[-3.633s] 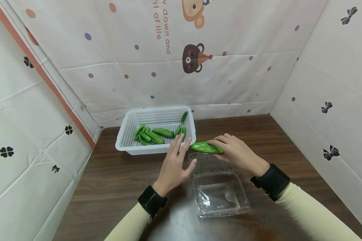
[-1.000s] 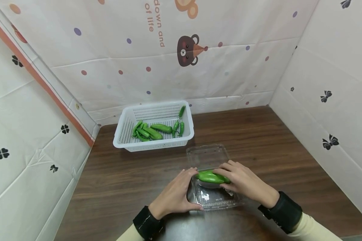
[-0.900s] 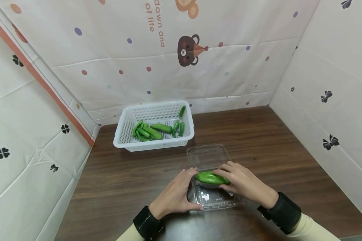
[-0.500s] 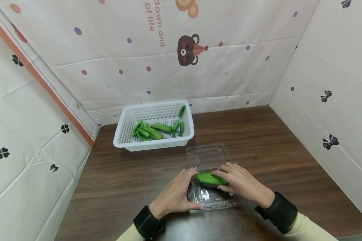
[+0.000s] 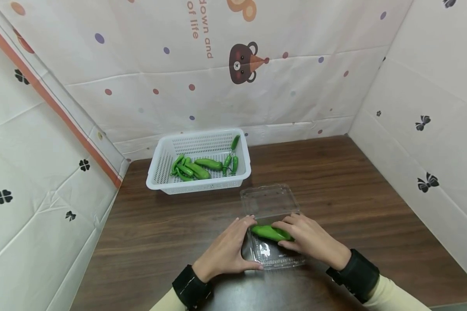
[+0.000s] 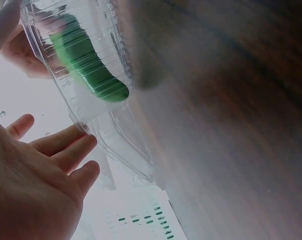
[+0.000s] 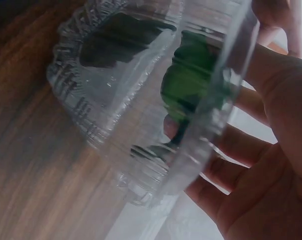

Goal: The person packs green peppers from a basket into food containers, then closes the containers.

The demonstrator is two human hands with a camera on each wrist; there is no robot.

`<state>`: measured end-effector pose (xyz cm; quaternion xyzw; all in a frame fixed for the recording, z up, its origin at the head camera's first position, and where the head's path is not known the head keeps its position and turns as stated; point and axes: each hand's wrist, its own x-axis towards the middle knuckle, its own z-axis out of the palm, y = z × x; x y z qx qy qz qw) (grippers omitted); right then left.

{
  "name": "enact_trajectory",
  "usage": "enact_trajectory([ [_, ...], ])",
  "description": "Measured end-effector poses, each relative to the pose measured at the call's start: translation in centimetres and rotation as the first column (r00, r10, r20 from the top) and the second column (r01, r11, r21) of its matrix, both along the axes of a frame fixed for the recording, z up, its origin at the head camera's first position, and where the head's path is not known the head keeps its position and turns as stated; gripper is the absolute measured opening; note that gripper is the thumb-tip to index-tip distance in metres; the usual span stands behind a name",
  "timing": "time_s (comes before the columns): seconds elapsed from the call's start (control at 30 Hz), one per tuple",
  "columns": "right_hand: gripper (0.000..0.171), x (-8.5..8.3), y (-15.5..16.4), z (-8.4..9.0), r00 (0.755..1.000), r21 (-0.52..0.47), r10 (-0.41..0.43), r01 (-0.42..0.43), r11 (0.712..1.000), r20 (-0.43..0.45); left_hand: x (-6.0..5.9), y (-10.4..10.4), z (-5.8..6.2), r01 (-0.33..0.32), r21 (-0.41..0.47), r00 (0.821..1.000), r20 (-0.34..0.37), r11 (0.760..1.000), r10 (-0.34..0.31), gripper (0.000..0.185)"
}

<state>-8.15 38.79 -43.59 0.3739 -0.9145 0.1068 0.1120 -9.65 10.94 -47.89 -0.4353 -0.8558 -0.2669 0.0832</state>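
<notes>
A large green pepper (image 5: 268, 233) lies low inside the base of a clear plastic clamshell box (image 5: 274, 258), whose lid (image 5: 268, 201) is folded back flat. My right hand (image 5: 311, 239) grips the pepper's right end between fingers and thumb. At the box's left side, my left hand (image 5: 226, 250) is spread with straight fingers, fingertips towards the back and thumb by the front corner. In the left wrist view the fingertips of the left hand (image 6: 40, 180) touch the box's rim. The pepper (image 7: 188, 85) shows through the clear wall in the right wrist view, beside the right hand (image 7: 261, 160).
A white slotted basket (image 5: 202, 186) stands behind and left of the box, with several green peppers (image 5: 197, 170) of various sizes in it. Patterned sheets line the back and both sides of the brown wooden table (image 5: 159, 233).
Earlier the right hand held the pepper near the basket; it has since lowered it into the box. The left hand moved down to the box's left side. Lately the right hand shifted slightly left.
</notes>
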Motion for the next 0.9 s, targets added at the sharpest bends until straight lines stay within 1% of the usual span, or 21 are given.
enact_trajectory([
  [0.13, 0.047, 0.2, 0.1, -0.2, 0.999, 0.007, -0.018, 0.018, 1.000, 0.040, 0.0, 0.0, 0.0, 0.003, -0.003, 1.000, 0.000, 1.000, -0.003, 0.112],
  [0.5, 0.047, 0.3, 0.1, -0.5, 0.996, -0.003, -0.042, 0.042, 0.999, 0.074, 0.0, 0.0, 0.0, -0.003, -0.014, 1.000, -0.012, 1.000, 0.003, 0.111],
  [0.73, 0.047, 0.2, 0.2, -0.9, 0.996, -0.016, -0.041, 0.042, 0.999, 0.079, 0.0, 0.1, 0.0, -0.003, -0.020, 1.000, -0.003, 1.000, 0.003, 0.110],
  [0.9, 0.048, 0.2, 0.4, -1.2, 0.993, -0.021, -0.045, 0.048, 0.999, 0.112, 0.0, 0.1, 0.0, -0.003, -0.022, 1.000, 0.006, 1.000, 0.003, 0.109],
])
